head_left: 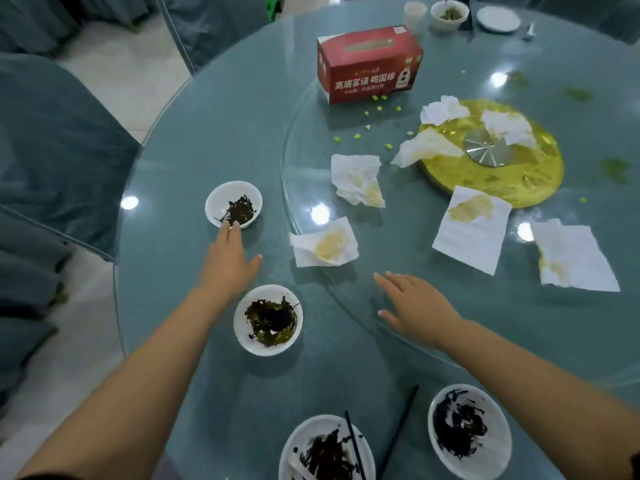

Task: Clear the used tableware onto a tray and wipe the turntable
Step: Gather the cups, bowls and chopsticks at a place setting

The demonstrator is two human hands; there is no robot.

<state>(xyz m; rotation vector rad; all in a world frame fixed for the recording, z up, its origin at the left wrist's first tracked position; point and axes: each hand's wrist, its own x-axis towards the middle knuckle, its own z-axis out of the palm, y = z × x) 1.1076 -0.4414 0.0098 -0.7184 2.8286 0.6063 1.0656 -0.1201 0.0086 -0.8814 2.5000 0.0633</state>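
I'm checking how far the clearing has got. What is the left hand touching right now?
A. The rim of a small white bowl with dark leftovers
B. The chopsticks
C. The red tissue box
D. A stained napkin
A: the left hand reaches out with straight fingers, its fingertips at the near rim of the small white bowl.

We look down on a round worktop (194,140) covered in grey-blue cloth under a sheet of glass, its rim curving from nine o'clock up toward twelve. Chairs draped in the same grey-blue fabric stand around it: one chair (59,143) at nine o'clock close against the edge, another chair (211,26) near eleven o'clock, and more fabric folds at the far upper left. Between them we see a pale tiled floor (114,77), and small bright ceiling-light reflections (130,202) dot the glass.
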